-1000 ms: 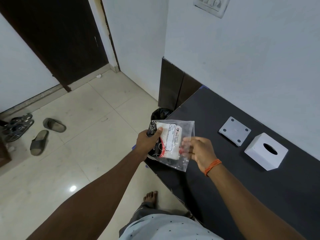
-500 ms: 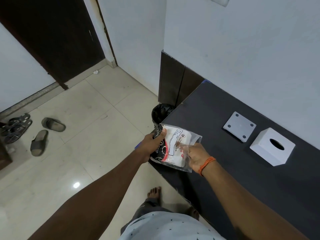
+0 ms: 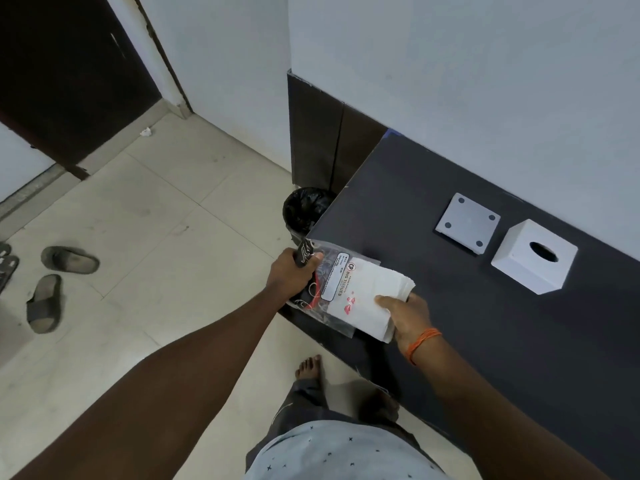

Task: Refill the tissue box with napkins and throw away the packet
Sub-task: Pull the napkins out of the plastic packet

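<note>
Withdrawn since the earlier frame: white folded paper napkin stack [image 3: 367, 299], half out of clear printed plastic packet [image 3: 320, 282]. Stack is pinched by right hand [image 3: 407, 315]; packet end is gripped closed by left hand [image 3: 292, 273]. Beyond the right hand: white square tissue box [image 3: 533, 256], detached grey base plate [image 3: 467, 222]. Refilling and binning are judged outstanding; black-lined bin [image 3: 304, 209] beyond the left hand.

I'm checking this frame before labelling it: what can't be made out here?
- Tissue box: head view shows only a dark slot; whether napkins are inside is hidden.
- Bin: the desk edge cuts off part of it; the black liner hides its contents.
- Packet: the small label print is too small to read, and the left hand covers one end.
- Napkins: the right hand covers a corner; their count is unclear.
</note>
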